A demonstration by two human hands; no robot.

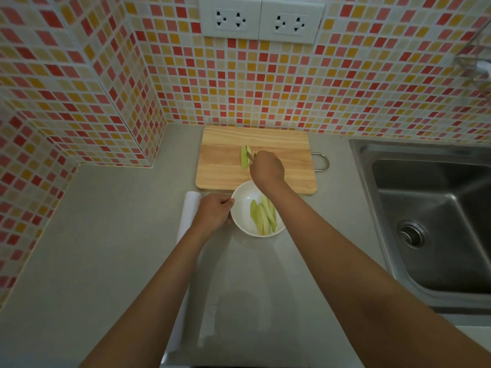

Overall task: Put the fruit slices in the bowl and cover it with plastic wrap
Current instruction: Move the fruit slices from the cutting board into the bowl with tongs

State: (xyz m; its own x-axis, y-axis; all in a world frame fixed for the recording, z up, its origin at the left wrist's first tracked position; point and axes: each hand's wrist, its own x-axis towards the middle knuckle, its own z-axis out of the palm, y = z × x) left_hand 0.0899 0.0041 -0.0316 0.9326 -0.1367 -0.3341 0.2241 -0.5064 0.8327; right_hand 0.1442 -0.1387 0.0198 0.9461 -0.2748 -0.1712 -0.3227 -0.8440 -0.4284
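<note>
A white bowl (243,208) stands on the grey counter just in front of the wooden cutting board (281,144). Several pale green fruit slices (263,216) lie in its right half. My left hand (214,211) grips the bowl's left rim. On the board a few more green slices (244,158) lie close together. My right hand (267,167) is over the board just right of them, closed on a thin metal utensil (249,156) whose tip touches those slices. A long white roll of plastic wrap (189,205) lies left of the bowl, partly under my left forearm.
A steel sink (435,221) is sunk into the counter at the right. The board has a metal handle loop (322,162) on its right end. Tiled walls close the back and left, with two sockets (261,19) above the board.
</note>
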